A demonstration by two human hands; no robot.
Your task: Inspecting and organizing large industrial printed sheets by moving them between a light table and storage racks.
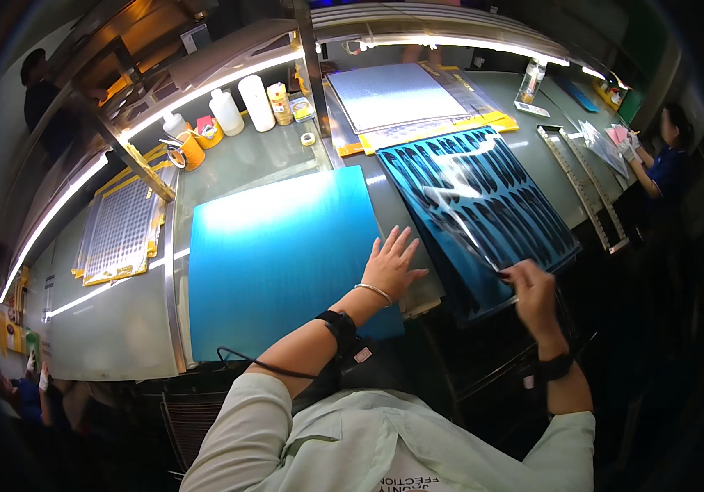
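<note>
A large plain blue sheet [278, 271] lies flat on the worktable in front of me. My left hand [393, 266] is at its right edge, fingers spread and holding nothing; whether the palm touches the sheet I cannot tell. To the right is a stack of blue sheets [450, 262], topped by glossy clear film [483, 184] with rows of dark elongated shapes. My right hand [535, 295] pinches the film's near edge, which looks raised and curved there. The fingertips partly hide the gripped part.
Behind lie a pale panel [397, 98] on yellow-edged frames and several bottles [226, 112] with tape rolls [185, 153]. A patterned panel [122, 225] is at left. Metal rails [586, 184] lie at right, near a gloved co-worker [668, 164]. Another co-worker [28, 394] is at lower left.
</note>
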